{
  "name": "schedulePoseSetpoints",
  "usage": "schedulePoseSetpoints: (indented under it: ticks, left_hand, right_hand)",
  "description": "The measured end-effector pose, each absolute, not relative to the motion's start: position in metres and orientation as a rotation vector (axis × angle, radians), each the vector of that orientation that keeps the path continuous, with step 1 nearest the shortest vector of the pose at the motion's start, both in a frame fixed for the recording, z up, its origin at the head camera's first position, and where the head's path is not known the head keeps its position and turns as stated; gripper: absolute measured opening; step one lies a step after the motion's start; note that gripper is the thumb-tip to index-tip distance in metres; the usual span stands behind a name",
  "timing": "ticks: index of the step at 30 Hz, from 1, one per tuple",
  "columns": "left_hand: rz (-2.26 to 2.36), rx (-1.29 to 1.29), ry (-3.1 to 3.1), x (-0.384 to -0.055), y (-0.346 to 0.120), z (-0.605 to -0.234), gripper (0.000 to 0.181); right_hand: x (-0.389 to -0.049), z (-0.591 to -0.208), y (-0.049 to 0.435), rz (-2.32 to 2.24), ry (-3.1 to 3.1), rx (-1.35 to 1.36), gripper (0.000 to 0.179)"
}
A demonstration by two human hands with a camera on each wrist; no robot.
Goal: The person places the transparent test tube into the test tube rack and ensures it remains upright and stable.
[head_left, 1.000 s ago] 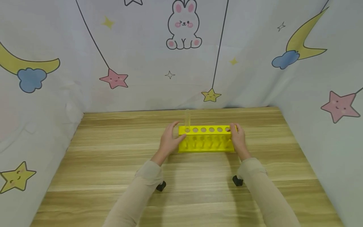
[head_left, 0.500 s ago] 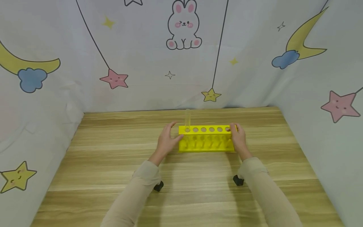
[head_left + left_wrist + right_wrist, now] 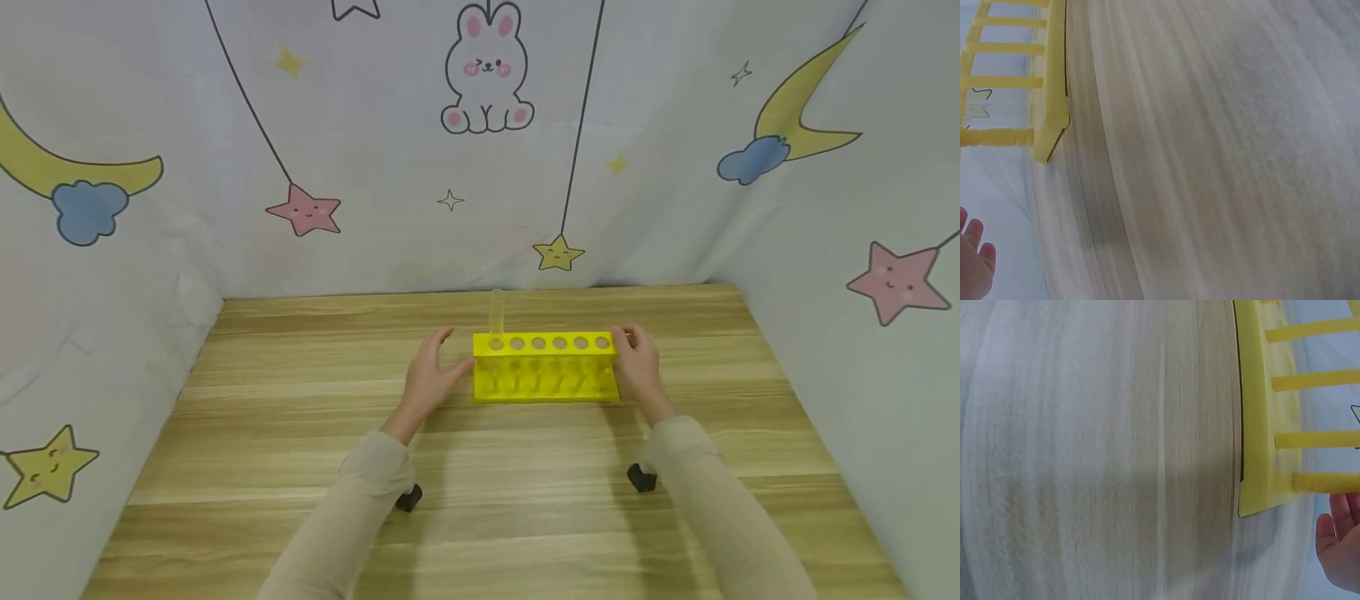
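Note:
A yellow test tube rack (image 3: 546, 393) stands upright on the wood-grain table, with a row of round holes along its top. One clear test tube (image 3: 497, 314) rises from the leftmost hole. Just off the rack's left end is my left hand (image 3: 430, 382), thumb tip close to the rack's edge; a gap between them shows in the left wrist view. My right hand (image 3: 639, 367) is at the right end, fingers loosely bent. Its fingers (image 3: 1339, 515) lie beside the end post in the right wrist view; whether they touch it I cannot tell.
The wood-grain table (image 3: 480, 533) reaches back to a white curtain (image 3: 390, 167) printed with stars, moons and a rabbit. Curtain also hangs along both sides. A black wrist-worn piece (image 3: 409, 498) sits under the left sleeve, another (image 3: 642, 477) under the right.
My left hand has let go of the rack's left end and moved left. My right hand has loosened and shifted slightly right. Rack and test tube have stayed in place.

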State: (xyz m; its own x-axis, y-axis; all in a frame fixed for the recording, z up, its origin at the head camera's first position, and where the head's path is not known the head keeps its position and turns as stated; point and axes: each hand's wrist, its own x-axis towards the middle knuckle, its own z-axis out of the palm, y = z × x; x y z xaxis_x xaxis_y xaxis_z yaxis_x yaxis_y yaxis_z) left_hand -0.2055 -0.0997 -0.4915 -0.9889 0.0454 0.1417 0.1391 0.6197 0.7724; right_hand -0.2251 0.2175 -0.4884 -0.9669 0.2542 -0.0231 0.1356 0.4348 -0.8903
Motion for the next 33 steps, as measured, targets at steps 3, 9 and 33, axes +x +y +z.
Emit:
schedulePoseSetpoints:
  ticks: [3, 9, 33]
  left_hand:
    - [-1.317, -0.145, -2.722, -0.205, -0.101, -0.492, 0.062]
    - [-1.348, -0.113, -2.72, -0.201, -0.105, -0.495, 0.064]
    - [-1.259, -0.11, -2.761, -0.188, -0.127, -0.511, 0.054]
  right_hand:
    - [-0.225, -0.489, 0.219, 1.584, -2.519, -0.335, 0.039]
    - [-0.221, -0.49, 0.224, 1.601, -2.51, -0.31, 0.04]
    - [-0.213, -0.509, 0.235, 1.562, -2.511, -0.409, 0.038]
